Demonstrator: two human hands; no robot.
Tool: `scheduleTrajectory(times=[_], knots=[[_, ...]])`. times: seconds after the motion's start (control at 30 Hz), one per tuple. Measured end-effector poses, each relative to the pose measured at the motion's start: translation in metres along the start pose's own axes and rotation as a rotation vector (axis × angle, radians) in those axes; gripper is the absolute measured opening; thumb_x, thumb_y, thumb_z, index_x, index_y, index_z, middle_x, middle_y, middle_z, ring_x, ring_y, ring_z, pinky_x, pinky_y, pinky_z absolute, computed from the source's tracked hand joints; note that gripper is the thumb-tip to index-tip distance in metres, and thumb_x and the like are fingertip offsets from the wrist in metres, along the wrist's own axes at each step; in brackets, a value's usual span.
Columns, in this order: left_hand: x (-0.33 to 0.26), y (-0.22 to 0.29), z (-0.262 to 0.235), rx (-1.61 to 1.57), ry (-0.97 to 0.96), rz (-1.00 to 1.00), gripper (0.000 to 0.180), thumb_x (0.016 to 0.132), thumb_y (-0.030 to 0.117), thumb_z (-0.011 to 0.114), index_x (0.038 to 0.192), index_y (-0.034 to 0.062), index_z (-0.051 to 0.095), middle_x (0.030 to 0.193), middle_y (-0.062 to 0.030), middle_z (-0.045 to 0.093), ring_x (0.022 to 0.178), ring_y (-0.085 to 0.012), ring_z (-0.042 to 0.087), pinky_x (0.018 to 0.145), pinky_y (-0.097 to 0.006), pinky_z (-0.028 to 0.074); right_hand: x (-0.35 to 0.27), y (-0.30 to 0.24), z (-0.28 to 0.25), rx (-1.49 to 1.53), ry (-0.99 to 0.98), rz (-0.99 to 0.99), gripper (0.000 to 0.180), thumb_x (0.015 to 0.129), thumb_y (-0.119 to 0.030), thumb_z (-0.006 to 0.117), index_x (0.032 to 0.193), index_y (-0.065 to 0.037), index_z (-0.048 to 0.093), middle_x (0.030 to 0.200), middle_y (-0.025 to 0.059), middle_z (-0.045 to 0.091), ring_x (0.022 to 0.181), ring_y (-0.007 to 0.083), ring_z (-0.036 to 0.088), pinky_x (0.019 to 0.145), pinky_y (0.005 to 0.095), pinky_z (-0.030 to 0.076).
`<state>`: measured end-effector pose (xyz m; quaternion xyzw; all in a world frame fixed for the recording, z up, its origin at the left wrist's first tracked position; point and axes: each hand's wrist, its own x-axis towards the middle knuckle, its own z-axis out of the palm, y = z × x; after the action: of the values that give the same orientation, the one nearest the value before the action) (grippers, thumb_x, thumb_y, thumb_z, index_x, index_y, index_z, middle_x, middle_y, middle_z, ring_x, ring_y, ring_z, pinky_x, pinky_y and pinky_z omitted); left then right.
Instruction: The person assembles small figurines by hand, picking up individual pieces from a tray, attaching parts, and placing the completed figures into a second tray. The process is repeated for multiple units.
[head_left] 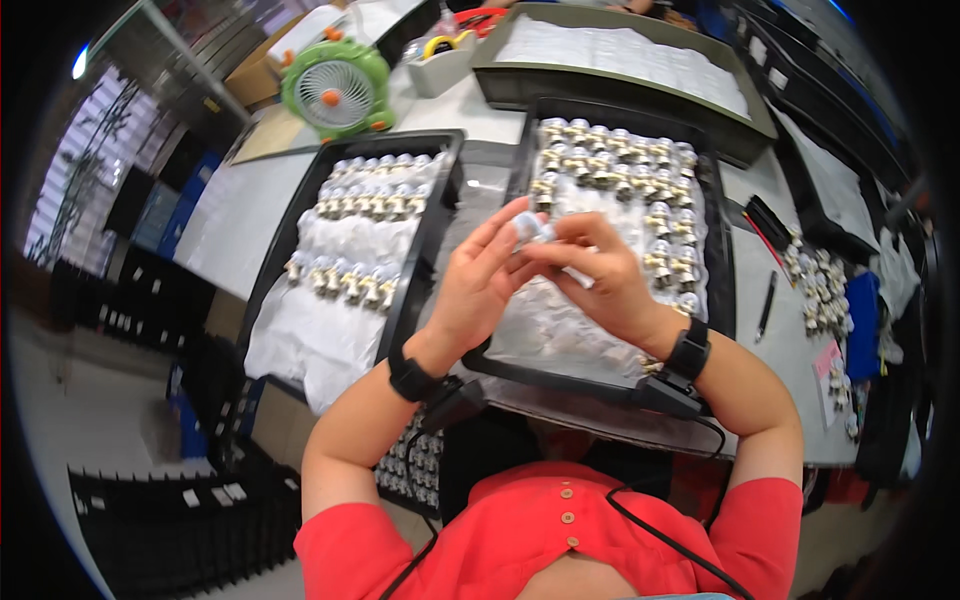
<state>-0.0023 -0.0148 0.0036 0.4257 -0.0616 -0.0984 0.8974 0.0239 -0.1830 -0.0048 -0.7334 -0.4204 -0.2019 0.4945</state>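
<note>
In front of my chest, above the right tray, both hands meet around a small fitting with a whitish cap. My left hand holds it between thumb and fingers. My right hand is closed in a pinch against the fitting's right side. A sliver of something white shows under its fingers, too small to name. Below the hands lies the black right tray, lined with white sheeting, with rows of brass-coloured fittings with whitish caps along its far and right sides.
The black left tray holds several rows of similar fittings on white sheeting. A green fan, a tape dispenser and a large olive tray stand behind. To the right lie a black pen and a heap of loose fittings.
</note>
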Motion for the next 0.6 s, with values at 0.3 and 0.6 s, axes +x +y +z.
scheduleTrajectory(times=[0.3,0.6], knots=[[-0.005,-0.001,-0.003,0.133,0.065,0.011,0.043,0.092,0.016,0.054,0.128,0.0000,0.038,0.119,-0.0146,0.054,0.103,-0.0197,0.057,0.088,-0.032,0.047,-0.007,0.006,0.003,0.114,-0.137,-0.119,0.038,0.067,-0.005,0.074,0.103,-0.010,0.060,0.112,0.0107,0.050,0.094,0.0278,0.054,0.083,0.0363,0.047],[-0.003,0.000,-0.007,0.032,-0.065,-0.026,0.039,0.094,0.021,0.052,0.125,0.0001,0.040,0.113,-0.0122,0.054,0.101,-0.0198,0.055,0.087,-0.033,0.045,-0.002,0.004,-0.002,-0.016,0.013,-0.065,0.076,0.061,-0.009,0.078,0.129,-0.007,0.043,0.119,0.0123,0.048,0.109,0.0302,0.047,0.092,0.0397,0.040]])
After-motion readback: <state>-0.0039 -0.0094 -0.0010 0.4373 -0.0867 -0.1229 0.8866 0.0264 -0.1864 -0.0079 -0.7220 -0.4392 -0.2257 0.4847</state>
